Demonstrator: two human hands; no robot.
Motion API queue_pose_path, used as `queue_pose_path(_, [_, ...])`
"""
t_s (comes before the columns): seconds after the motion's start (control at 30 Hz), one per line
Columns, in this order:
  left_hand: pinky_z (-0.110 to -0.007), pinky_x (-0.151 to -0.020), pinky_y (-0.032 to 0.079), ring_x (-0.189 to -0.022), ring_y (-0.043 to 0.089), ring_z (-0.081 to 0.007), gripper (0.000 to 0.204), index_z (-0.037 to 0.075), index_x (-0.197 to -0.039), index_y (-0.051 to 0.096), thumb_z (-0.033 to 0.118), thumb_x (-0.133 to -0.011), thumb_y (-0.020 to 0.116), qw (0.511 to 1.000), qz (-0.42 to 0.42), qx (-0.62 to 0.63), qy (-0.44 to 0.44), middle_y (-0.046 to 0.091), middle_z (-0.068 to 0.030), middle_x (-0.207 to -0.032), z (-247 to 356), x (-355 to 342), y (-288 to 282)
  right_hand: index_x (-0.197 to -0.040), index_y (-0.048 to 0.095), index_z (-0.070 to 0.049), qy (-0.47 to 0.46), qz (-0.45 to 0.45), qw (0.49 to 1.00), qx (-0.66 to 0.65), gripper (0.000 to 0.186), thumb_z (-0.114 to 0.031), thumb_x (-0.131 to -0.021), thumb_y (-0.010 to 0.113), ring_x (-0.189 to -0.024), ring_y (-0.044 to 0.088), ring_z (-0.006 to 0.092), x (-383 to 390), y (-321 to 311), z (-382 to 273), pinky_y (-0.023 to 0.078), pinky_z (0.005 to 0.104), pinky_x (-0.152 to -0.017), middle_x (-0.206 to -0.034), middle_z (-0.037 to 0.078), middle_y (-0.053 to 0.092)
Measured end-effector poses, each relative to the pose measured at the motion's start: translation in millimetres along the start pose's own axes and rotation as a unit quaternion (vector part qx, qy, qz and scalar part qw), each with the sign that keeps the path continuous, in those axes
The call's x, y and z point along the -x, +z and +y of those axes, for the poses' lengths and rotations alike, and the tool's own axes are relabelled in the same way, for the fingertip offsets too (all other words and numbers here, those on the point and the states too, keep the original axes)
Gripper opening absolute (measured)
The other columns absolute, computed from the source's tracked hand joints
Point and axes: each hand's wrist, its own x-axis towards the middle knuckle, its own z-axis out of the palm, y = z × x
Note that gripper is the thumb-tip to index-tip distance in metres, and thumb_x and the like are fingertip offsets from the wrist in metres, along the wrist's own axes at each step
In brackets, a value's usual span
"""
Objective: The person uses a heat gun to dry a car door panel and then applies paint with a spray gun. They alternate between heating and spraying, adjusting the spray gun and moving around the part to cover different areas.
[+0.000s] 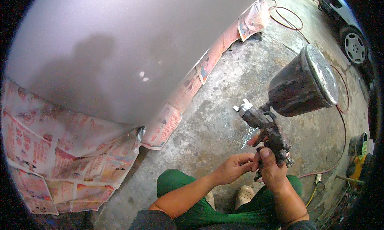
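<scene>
A dark, paint-smeared spray gun [273, 130] is gripped in my right hand [271, 170], whose thumb and fingers wrap its handle. Its silver nozzle points up and left, toward a large grey painted panel [132, 26]. On top of the gun sits a big dark paint cup [294, 84] with a pale, crusted lid, tilted to the right. My left hand [234, 168] is closed, its fingertips pressed together against the gun's handle beside the right hand. What those fingertips pinch is hidden.
Printed masking paper [76, 158] skirts the panel's lower edges. A reddish hose [347, 134] runs along the concrete floor at the right. A car wheel [355, 46] stands at the upper right. A yellow container [356, 168] and a plug with yellow cord [318, 178] are at the lower right.
</scene>
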Motion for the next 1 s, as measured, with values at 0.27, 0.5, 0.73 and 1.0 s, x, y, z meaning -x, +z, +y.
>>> queue_pose_path(0.27, [-0.025, -0.084, 0.043, -0.093, 0.052, -0.0073, 0.014, 0.007, -0.105, 0.061, 0.02, -0.1, 0.057, 0.999, -0.034, 0.016, 0.031, 0.056, 0.0032, -0.094, 3.4, 0.1, -3.7, -0.123, 0.044, 0.001, -0.022, -0.012, 1.0, 0.0, 0.046, -0.028, -0.093, 0.064, -0.057, 0.057, 0.0095, -5.4, 2.4, -3.4, 0.048, 0.0249, -0.049, -0.105, 0.015, 0.065])
queue_pose_path(0.5, [-0.029, -0.084, 0.047, -0.096, 0.058, -0.0122, 0.033, 0.005, -0.126, 0.058, 0.021, -0.097, 0.058, 0.986, 0.094, -0.135, -0.034, 0.064, -0.0038, -0.105, -24.9, -14.6, -27.1, -0.118, 0.05, -0.002, -0.021, 0.042, 0.999, -0.013, 0.037, -0.026, -0.093, 0.064, -0.053, 0.054, 0.0083, -22.3, 9.2, -16.6, 0.044, 0.0223, -0.044, -0.1, 0.013, 0.066])
queue_pose_path(0.73, [-0.038, -0.081, 0.05, -0.097, 0.064, -0.0284, 0.031, -0.001, -0.112, 0.061, 0.023, -0.093, 0.056, 0.892, 0.142, -0.426, -0.043, 0.066, -0.0179, -0.107, -49.7, -11.7, -42.0, -0.118, 0.048, -0.005, 0.005, 0.006, 0.999, -0.053, 0.032, -0.017, -0.093, 0.064, -0.05, 0.05, 0.0068, -26.4, 20.4, -18.6, 0.041, 0.0226, -0.043, -0.085, 0.006, 0.063])
queue_pose_path(1.0, [-0.049, -0.076, 0.051, -0.083, 0.067, -0.0403, 0.032, 0.003, -0.106, 0.063, 0.028, -0.09, 0.052, 0.877, 0.202, -0.436, -0.028, 0.07, -0.019, -0.095, -88.0, -12.5, -60.0, -0.11, 0.058, -0.001, 0.023, -0.182, 0.981, -0.057, 0.028, -0.019, -0.091, 0.068, -0.055, 0.055, 0.0078, -17.2, 15.3, -31.3, 0.045, 0.0239, -0.046, -0.087, 0.006, 0.069])
